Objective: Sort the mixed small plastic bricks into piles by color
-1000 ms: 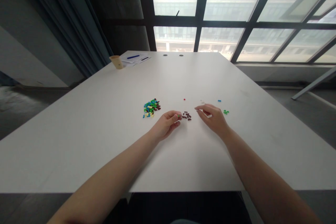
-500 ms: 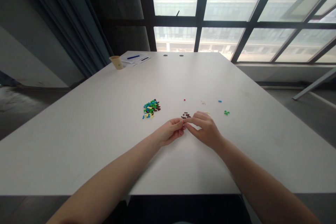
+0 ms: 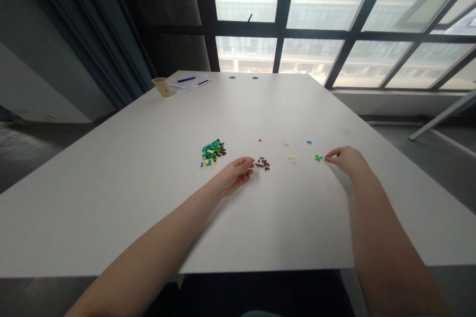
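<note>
My left hand (image 3: 237, 174) is closed, thumb against the curled fingers, just left of a small cluster of dark brown toy bricks (image 3: 263, 164). Whatever it may hold is too small to make out. Over on the right, my right hand (image 3: 344, 159) pinches thumb and forefinger together at the edge of several green bricks (image 3: 318, 157); what lies between its fingertips is hidden. A mixed heap of green, blue, brown and pale yellow bricks (image 3: 213, 152) lies beyond my left hand, to its left.
Pale yellow bricks (image 3: 292, 159), whitish bricks (image 3: 286, 143), a blue brick (image 3: 309, 142) and a red brick (image 3: 260, 140) lie on the white table (image 3: 260, 223). At the far left stand a paper cup (image 3: 162, 87) and papers with a blue pen (image 3: 186, 79).
My right hand has left my left hand and moved right to the green bricks. The left hand has shifted slightly up and left, and the brown and pale yellow bricks are now uncovered.
</note>
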`<state>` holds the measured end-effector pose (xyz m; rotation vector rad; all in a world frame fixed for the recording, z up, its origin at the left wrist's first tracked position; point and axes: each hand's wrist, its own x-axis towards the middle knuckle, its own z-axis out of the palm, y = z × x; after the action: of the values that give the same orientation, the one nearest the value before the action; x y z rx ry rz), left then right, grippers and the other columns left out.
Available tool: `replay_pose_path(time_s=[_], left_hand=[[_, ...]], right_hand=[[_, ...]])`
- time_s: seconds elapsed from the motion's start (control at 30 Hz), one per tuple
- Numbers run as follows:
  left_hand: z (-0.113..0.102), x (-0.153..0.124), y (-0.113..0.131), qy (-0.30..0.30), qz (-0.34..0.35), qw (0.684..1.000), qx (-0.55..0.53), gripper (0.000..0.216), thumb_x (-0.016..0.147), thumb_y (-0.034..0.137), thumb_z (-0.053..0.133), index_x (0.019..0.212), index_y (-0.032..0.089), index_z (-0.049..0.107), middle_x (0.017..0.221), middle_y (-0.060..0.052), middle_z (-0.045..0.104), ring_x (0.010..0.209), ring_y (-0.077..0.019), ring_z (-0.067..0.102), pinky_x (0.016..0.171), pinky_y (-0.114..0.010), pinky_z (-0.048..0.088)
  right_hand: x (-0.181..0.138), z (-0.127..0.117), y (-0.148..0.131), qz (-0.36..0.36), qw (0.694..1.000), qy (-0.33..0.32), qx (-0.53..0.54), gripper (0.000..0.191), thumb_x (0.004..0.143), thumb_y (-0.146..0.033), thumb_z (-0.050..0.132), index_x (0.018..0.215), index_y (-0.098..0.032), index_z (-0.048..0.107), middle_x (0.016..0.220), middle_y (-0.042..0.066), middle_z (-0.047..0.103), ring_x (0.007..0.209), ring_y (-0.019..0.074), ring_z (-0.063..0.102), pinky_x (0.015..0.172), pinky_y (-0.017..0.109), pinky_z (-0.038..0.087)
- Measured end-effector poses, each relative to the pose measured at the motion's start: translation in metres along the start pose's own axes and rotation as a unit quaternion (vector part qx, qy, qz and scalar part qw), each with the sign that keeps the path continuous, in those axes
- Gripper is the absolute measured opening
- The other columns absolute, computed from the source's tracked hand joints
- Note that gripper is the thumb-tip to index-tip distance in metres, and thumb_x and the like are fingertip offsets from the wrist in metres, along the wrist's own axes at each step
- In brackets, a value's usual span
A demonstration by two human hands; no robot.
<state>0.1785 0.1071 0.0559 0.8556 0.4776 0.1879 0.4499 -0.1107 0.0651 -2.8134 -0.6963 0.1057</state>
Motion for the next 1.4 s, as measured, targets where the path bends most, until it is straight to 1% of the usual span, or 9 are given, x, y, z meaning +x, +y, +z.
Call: replay_pose_path(time_s=[0.27, 0.47, 0.57, 0.7, 0.87, 1.03, 1.13, 1.3, 1.4], left_hand=[[-0.004, 0.0, 0.008, 0.017, 0.027, 0.999, -0.02, 0.035, 0.052, 0.03, 0.08, 0.077, 0.014, 0.061, 0.071, 0.001, 0.056, 0.058, -0.0046, 0.052, 0.048, -0.015, 0.037], [-0.011, 0.0, 0.022, 0.031, 0.049, 0.998, -0.027, 0.029, 0.061, 0.032, 0.075, 0.076, 0.014, 0.059, 0.068, 0.001, 0.055, 0.056, -0.0046, 0.052, 0.047, -0.014, 0.039], [-0.022, -0.002, 0.042, 0.062, 0.084, 0.994, -0.042, 0.022, 0.07, 0.032, 0.068, 0.073, 0.014, 0.057, 0.063, 0.002, 0.053, 0.053, -0.0039, 0.05, 0.045, -0.013, 0.038], [-0.04, -0.002, 0.066, 0.144, 0.135, 0.979, -0.056, 0.016, 0.074, 0.024, 0.063, 0.068, 0.013, 0.054, 0.056, 0.003, 0.051, 0.047, -0.003, 0.046, 0.041, -0.013, 0.034], [-0.051, 0.0, 0.072, 0.241, 0.191, 0.951, 0.035, 0.014, 0.065, 0.019, 0.068, 0.071, 0.013, 0.056, 0.056, 0.003, 0.052, 0.046, -0.0033, 0.046, 0.043, -0.014, 0.035], [-0.057, 0.005, 0.068, 0.265, 0.207, 0.928, 0.163, 0.02, 0.057, 0.024, 0.07, 0.072, 0.015, 0.06, 0.06, 0.002, 0.055, 0.049, -0.0062, 0.047, 0.045, -0.017, 0.033], [-0.066, 0.008, 0.065, 0.275, 0.244, 0.87, 0.328, 0.013, 0.061, 0.024, 0.066, 0.071, 0.016, 0.063, 0.063, -0.001, 0.056, 0.056, -0.0107, 0.048, 0.052, -0.022, 0.035], [-0.079, 0.011, 0.056, 0.271, 0.28, 0.681, 0.62, 0.015, 0.068, 0.014, 0.057, 0.072, 0.021, 0.07, 0.083, -0.008, 0.059, 0.08, -0.022, 0.052, 0.07, -0.032, 0.035], [-0.082, 0.014, 0.049, 0.258, 0.255, 0.625, 0.691, 0.02, 0.073, 0.02, 0.055, 0.083, 0.025, 0.071, 0.093, -0.01, 0.059, 0.091, -0.0282, 0.049, 0.072, -0.036, 0.033]], right_hand=[[0.007, 0.017, 0.005, 0.027, 0.999, -0.043, 0.015, 0.021, 0.061, -0.033, 0.068, 0.077, -0.021, 0.073, 0.073, 0.005, 0.067, 0.066, 0.0176, 0.057, 0.058, 0.027, 0.04], [0.008, 0.011, 0.011, 0.02, 0.999, -0.006, 0.028, 0.019, 0.064, -0.033, 0.066, 0.076, -0.02, 0.073, 0.073, 0.007, 0.068, 0.066, 0.0186, 0.058, 0.058, 0.027, 0.04], [0.009, 0.009, 0.013, 0.021, 0.999, 0.022, 0.023, 0.019, 0.067, -0.032, 0.062, 0.078, -0.02, 0.073, 0.073, 0.007, 0.068, 0.065, 0.0188, 0.058, 0.057, 0.028, 0.039], [0.011, 0.011, 0.016, 0.037, 0.999, 0.006, 0.007, 0.02, 0.066, -0.032, 0.062, 0.077, -0.019, 0.073, 0.068, 0.007, 0.067, 0.061, 0.0189, 0.057, 0.055, 0.028, 0.038], [0.012, 0.016, 0.017, 0.03, 0.999, -0.024, 0.004, 0.017, 0.064, -0.026, 0.063, 0.075, -0.02, 0.073, 0.067, 0.007, 0.066, 0.057, 0.0171, 0.056, 0.054, 0.028, 0.038], [0.01, 0.016, 0.012, 0.029, 0.999, -0.03, 0.011, 0.017, 0.063, -0.02, 0.061, 0.074, -0.021, 0.073, 0.068, 0.006, 0.065, 0.056, 0.0149, 0.053, 0.054, 0.026, 0.038], [0.007, 0.013, 0.006, 0.004, 0.999, -0.034, 0.028, 0.016, 0.064, -0.023, 0.061, 0.074, -0.02, 0.073, 0.06, 0.004, 0.062, 0.053, 0.0135, 0.051, 0.052, 0.025, 0.036], [0.0, 0.004, -0.006, -0.02, 0.998, 0.021, 0.062, 0.022, 0.068, -0.028, 0.057, 0.08, -0.019, 0.073, 0.053, 0.001, 0.055, 0.047, 0.0115, 0.045, 0.047, 0.025, 0.029], [-0.004, -0.001, -0.014, -0.021, 0.996, 0.045, 0.077, 0.023, 0.07, -0.027, 0.056, 0.083, -0.018, 0.072, 0.051, 0.0, 0.052, 0.045, 0.011, 0.042, 0.047, 0.026, 0.027]])
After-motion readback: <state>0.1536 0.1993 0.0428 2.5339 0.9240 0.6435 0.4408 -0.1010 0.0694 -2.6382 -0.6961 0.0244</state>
